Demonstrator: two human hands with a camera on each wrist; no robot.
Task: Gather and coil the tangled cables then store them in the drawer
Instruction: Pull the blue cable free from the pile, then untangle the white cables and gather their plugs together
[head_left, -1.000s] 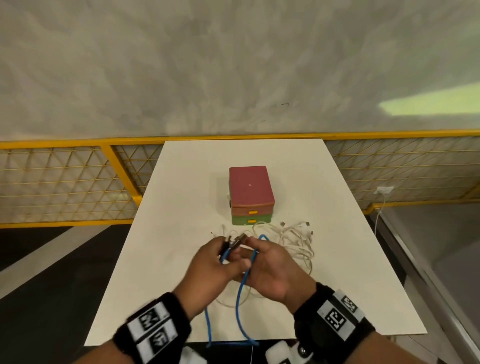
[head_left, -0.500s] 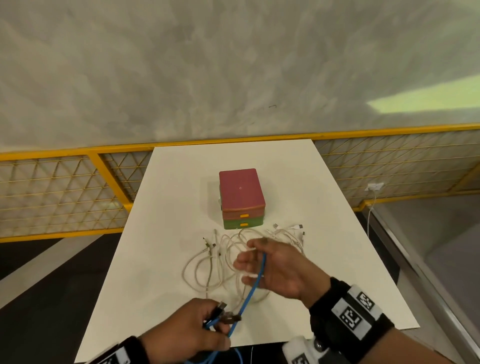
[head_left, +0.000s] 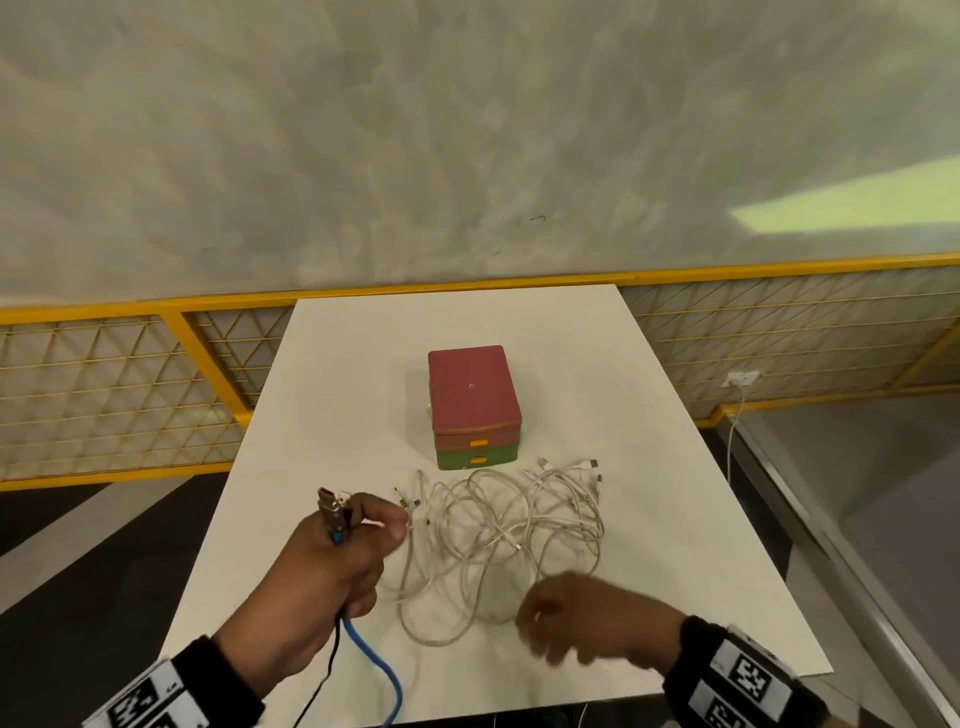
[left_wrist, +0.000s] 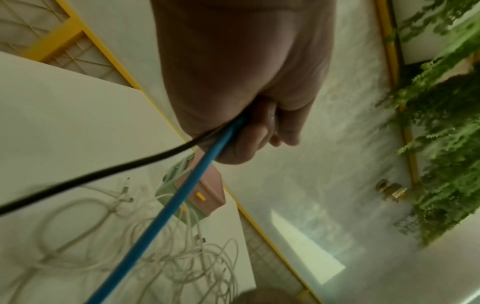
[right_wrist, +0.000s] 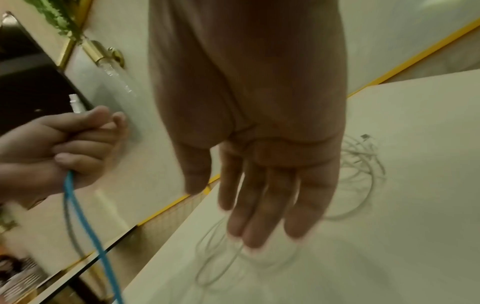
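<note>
My left hand (head_left: 358, 540) (left_wrist: 249, 131) (right_wrist: 78, 144) grips a blue cable (head_left: 382, 670) (left_wrist: 166, 214) (right_wrist: 88, 230) and a thin black cable (head_left: 324, 675) (left_wrist: 98, 174) in a fist, with the plugs (head_left: 332, 506) sticking out above the thumb. Both cables hang down past the table's near edge. A tangle of white cables (head_left: 498, 530) (left_wrist: 182, 257) (right_wrist: 361, 164) lies on the white table (head_left: 571, 353), in front of a small drawer box (head_left: 472, 405) (left_wrist: 205, 197) with red and green drawers, both closed. My right hand (head_left: 566, 623) (right_wrist: 259, 205) hovers over the tangle's near edge, fingers straight, holding nothing.
A yellow railing with mesh panels (head_left: 130, 374) runs behind the table, against a grey wall. A white plug and cord (head_left: 737, 384) hang at the right. Dark floor lies left and right of the table.
My left hand has risen from the near edge up and forward with the blue and black cables. My right hand has let go of the blue cable and dropped toward the near right.
</note>
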